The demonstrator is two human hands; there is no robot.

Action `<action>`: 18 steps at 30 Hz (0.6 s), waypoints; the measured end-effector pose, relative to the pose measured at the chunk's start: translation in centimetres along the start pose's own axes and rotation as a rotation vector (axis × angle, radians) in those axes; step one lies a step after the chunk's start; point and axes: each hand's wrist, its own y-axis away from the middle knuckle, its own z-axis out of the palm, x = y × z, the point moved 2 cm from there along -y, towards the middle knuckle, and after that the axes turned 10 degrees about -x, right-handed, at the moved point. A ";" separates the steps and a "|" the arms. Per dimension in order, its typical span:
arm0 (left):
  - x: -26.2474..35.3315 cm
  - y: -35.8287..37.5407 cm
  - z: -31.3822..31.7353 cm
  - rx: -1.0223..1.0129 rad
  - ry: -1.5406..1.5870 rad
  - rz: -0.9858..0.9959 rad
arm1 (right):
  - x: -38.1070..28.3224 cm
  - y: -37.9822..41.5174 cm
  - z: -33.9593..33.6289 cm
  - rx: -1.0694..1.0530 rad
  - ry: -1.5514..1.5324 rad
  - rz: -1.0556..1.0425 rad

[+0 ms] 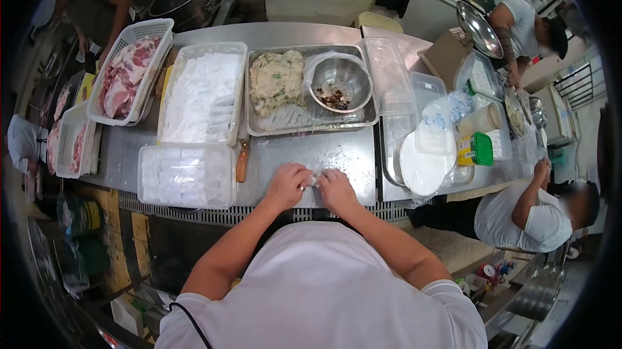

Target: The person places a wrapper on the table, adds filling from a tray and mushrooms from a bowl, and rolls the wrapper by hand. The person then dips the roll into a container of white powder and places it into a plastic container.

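Over the steel table's front part, my left hand [289,184] and my right hand [336,188] meet with their fingertips pinched on a small whitish piece [314,180]. Its kind is too small to make out, and the fingers cover most of it. Straight ahead is a steel tray [285,130] with a pale, green-flecked filling mixture [278,80] in its left half. A steel bowl [334,67] with dark reddish bits at its bottom sits in the tray's right half. Left of my left hand lies a knife-like tool with a wooden handle [242,162].
White rolls and loose white material fill a plastic tub [199,96]; a lidded container [186,177] stands before it. Raw meat [129,73] lies in a white basket [97,114]. Right are plastic-wrapped white discs [418,164] and a green-lidded tub [481,149]. Several co-workers stand around.
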 end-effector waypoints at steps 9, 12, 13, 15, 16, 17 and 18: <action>0.3 0.3 -0.8 -0.104 -0.081 0.053 | -0.5 -4.9 -5.7 -0.140 -0.418 0.329; 0.4 0.6 -0.7 -0.082 -0.074 0.058 | 0.7 -11.2 -8.5 -0.227 -0.316 0.349; 0.4 0.6 -0.6 -0.065 -0.070 0.063 | 1.9 -13.0 -7.2 -0.202 -0.196 0.291; 0.6 0.9 -0.5 -0.069 -0.065 0.056 | 2.3 -16.2 -6.9 -0.376 -0.113 0.288; 0.7 1.0 -0.6 -0.070 -0.062 0.052 | 1.4 -17.8 -7.6 -0.576 -0.149 0.343; 0.7 1.2 -0.6 -0.071 -0.058 0.043 | 0.5 -18.6 -7.4 -0.682 -0.172 0.367; 0.8 1.3 -0.6 -0.071 -0.053 0.035 | -0.1 -19.4 -6.9 -0.789 -0.192 0.390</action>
